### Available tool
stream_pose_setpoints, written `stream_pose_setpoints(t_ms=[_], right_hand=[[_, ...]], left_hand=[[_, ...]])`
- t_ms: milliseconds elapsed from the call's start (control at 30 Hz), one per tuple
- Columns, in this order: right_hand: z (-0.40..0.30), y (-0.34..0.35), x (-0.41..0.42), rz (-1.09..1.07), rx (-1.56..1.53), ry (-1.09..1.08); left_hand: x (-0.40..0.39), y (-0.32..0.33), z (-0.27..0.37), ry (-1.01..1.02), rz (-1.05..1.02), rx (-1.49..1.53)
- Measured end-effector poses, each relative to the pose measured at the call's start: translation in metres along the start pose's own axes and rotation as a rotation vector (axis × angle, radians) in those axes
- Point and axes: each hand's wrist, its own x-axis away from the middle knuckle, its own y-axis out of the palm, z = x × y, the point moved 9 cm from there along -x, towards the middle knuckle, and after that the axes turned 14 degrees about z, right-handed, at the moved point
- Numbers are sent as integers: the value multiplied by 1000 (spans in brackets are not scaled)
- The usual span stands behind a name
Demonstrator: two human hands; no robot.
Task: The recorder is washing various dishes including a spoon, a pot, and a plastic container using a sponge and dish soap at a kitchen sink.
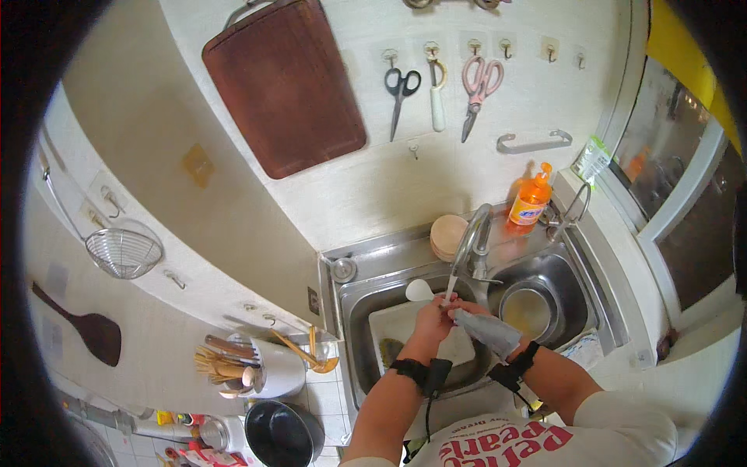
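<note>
My left hand grips a white spoon, its rounded head sticking out to the upper left. Close against it, my right hand holds a grey cloth that drapes back over the wrist. Both hands meet under the curved metal faucet, and water runs down onto them. The spoon's handle is mostly hidden by the fingers. Below lies a white board or tray in the left basin of the steel sink, with a dark greenish item at its lower left.
A metal pot with cloudy liquid sits in the right basin. Stacked bowls and an orange soap bottle stand behind the faucet. A utensil holder and black pot are at left. Scissors and a brown cutting board hang above.
</note>
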Motion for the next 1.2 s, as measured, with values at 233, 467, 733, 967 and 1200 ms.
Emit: stream_pose_setpoints(t_ms=[233,467,733,967,1200], right_hand=[[28,37,-48,12,-671,-24],[84,13,-96,104,-1212,-80],[77,13,-87,441,-1418,162],[93,30,-101,370,-1254,186],[2,27,-50,364,-600,-248]], left_hand=[[-16,-31,17,168,47,497],[-10,-22,1,146,149,612],[-27,-9,-11,91,32,411],[9,-4,7,194,83,398],[-3,-24,13,259,172,473]])
